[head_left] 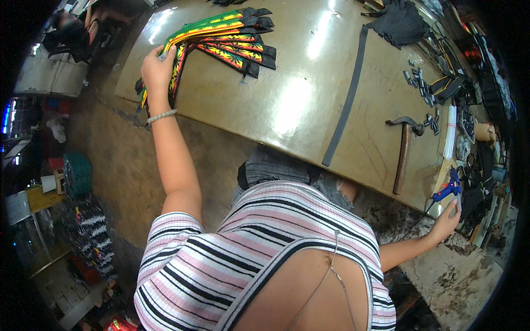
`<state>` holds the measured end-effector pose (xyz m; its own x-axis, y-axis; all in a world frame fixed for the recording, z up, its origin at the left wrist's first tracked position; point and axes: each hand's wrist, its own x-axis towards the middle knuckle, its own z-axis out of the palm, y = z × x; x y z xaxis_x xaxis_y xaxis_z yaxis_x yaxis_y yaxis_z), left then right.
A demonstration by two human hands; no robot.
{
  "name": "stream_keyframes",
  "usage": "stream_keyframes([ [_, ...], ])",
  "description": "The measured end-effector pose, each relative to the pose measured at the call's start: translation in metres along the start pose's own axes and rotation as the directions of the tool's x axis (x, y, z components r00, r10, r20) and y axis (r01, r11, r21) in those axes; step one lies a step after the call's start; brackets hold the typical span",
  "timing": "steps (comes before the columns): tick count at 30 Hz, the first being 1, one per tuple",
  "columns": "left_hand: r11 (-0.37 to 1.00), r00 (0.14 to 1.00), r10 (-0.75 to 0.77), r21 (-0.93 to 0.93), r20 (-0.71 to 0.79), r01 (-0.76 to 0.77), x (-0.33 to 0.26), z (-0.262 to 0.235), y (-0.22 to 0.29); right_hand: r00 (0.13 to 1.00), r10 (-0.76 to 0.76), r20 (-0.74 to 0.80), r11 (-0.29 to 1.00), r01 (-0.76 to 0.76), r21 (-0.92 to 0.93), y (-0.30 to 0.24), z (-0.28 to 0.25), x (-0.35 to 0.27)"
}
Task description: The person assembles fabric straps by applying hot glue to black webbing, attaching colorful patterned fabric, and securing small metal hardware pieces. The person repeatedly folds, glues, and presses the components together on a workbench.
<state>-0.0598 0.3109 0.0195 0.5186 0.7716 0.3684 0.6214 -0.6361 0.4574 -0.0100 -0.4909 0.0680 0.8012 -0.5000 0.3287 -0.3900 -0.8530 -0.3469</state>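
Observation:
My left hand (157, 69) is closed around the bend of a bundle of printed straps (212, 34) at the table's far left edge. The straps are green, yellow and red with a dark leaf pattern. Their black ends fan out to the right over the tabletop, and the other ends hang past the edge below my hand. On the right, my right hand (446, 222) is at the near table edge, its fingers apart and stretched toward a blue glue gun (448, 186). Whether the fingertips touch the gun I cannot tell.
A long dark strip (346, 99) lies across the shiny table (248, 105). To its right are a hammer (404, 157), several small metal clips (422, 85) and a pile of black straps (398, 23). Another person (69, 38) sits at the far left.

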Motion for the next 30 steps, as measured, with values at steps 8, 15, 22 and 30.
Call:
stream_keyframes([
  [8,0.979,0.998,-0.057,-0.196,0.024,0.06,0.016,-0.033,0.007,0.995,0.046,-0.086,0.999,-0.047,-0.003,-0.03,-0.003,-0.017],
  [15,0.442,0.916,0.34,-0.896,0.211,0.042,-0.048,-0.124,0.127,0.982,0.19,-0.005,0.825,-0.157,0.543,-0.13,-0.035,-0.058],
  [22,0.576,0.607,0.658,-0.817,0.445,-0.025,-0.139,-0.108,0.25,0.649,-0.709,-0.277,0.237,0.589,0.773,-0.274,-0.01,-0.12],
  [30,0.537,0.491,0.712,-0.84,0.502,0.081,-0.161,-0.014,0.256,0.685,-0.682,0.255,0.445,0.112,0.888,-0.29,0.046,-0.12],
])
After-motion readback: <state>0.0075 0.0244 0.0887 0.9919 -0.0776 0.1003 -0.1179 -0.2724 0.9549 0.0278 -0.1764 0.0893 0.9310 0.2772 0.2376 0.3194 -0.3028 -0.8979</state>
